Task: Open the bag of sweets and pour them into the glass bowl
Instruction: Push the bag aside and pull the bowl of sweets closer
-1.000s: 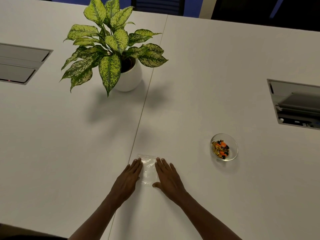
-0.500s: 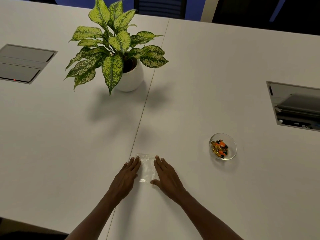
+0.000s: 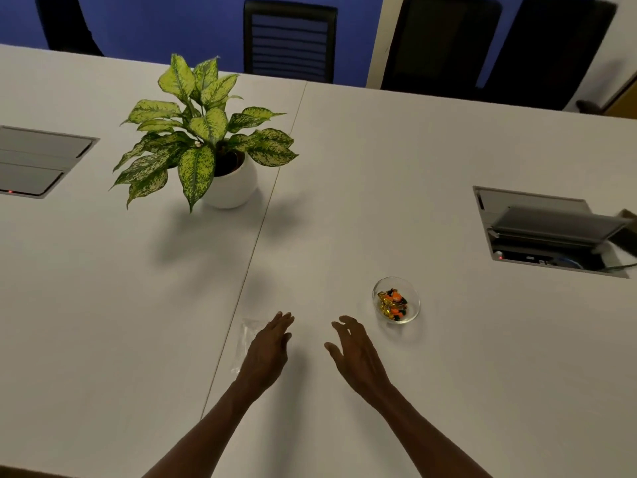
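Right hand (image 3: 358,353) has left the bag (image 3: 246,343), fingers spread; left hand (image 3: 267,350) flat, covering it

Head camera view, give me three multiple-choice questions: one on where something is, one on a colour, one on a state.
1. Where is the glass bowl?
A. Beyond the right hand
B. Behind the plant
C. Under the left hand

2. What colour is the plant pot?
A. Black
B. White
C. Red

3. What state is the clear bag in?
A. Full of sweets
B. Lifted in the air
C. Flat and empty on the table

Answers: 1 A, the bowl sits past the right fingertips. 2 B, the round pot is white. 3 C, the sweets are in the bowl, the bag lies beside the left hand.
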Demonstrator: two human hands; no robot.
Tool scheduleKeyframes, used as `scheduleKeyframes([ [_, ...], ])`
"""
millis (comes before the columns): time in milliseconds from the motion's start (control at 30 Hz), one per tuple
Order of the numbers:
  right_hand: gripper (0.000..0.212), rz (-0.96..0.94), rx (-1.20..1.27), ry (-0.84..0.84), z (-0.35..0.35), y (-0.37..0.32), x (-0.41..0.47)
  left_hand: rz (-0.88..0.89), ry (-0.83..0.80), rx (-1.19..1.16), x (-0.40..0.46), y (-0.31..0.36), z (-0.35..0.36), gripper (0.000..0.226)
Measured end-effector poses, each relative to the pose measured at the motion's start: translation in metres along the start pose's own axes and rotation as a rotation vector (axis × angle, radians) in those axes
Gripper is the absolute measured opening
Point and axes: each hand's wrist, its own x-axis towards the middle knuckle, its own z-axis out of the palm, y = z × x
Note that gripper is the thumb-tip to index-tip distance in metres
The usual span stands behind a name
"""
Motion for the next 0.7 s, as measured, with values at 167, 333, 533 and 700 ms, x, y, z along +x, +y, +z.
scheduleKeyframes([
  [167,0.039,0.049,0.049,0.086,-0.037,0.03,-0.017,-0.038,0.037,-0.099,0.016,0.041,0.02,0.031],
  [333,0.034,0.208,0.18,0.181,-0.068,0.063,-0.027,-0.172,0.002,-0.225,0.039,0.082,0.047,0.024],
  [533,0.021,0.429,0.214,0.219,-0.091,0.102,-0.015,-0.296,-0.031,-0.27,0.066,0.111,0.079,0.022],
  [700,0.022,0.525,0.255,0.239,-0.098,0.127,0.002,-0.359,-0.049,-0.289,0.084,0.123,0.1,0.02],
])
